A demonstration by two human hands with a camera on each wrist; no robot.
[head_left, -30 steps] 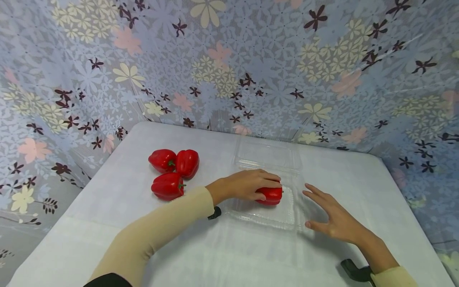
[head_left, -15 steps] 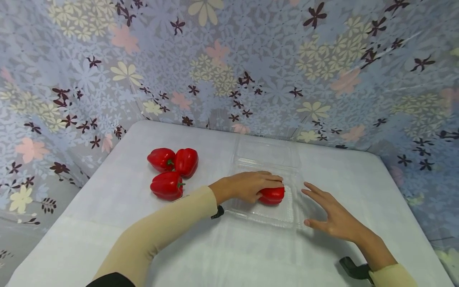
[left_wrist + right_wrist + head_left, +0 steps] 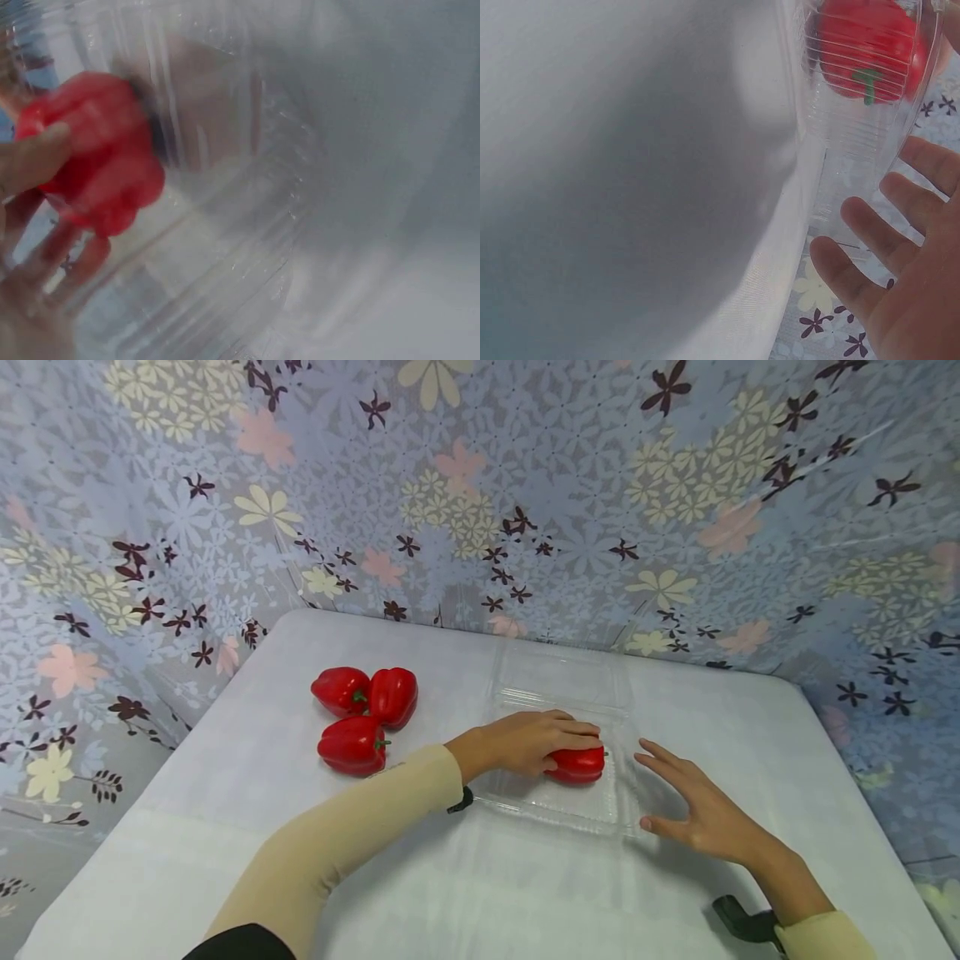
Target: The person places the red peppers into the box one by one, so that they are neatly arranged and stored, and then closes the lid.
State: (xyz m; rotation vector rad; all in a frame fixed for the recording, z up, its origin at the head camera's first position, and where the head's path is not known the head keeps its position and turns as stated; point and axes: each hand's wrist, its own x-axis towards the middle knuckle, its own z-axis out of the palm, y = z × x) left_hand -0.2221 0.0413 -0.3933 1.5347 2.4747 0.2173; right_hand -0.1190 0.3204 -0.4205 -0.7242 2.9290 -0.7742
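My left hand (image 3: 534, 742) grips a red bell pepper (image 3: 579, 766) from above, inside the base of a clear plastic clamshell container (image 3: 555, 814). In the left wrist view the thumb lies on one side of the pepper (image 3: 97, 150) and the fingers on the other. The pepper's green stem (image 3: 868, 82) points toward the right hand and shows through the ribbed clear wall in the right wrist view. My right hand (image 3: 697, 810) is held beside the container's right side, fingers spread and holding nothing.
Three more red bell peppers (image 3: 352, 745) lie grouped on the white-covered table (image 3: 465, 893), left of the container. The container's open lid (image 3: 558, 677) lies flat toward the back. A floral curtain (image 3: 465, 510) hangs behind the table.
The left hand has moved a little to the right with the pepper, toward the container's right side. The right hand stays nearly where it was.
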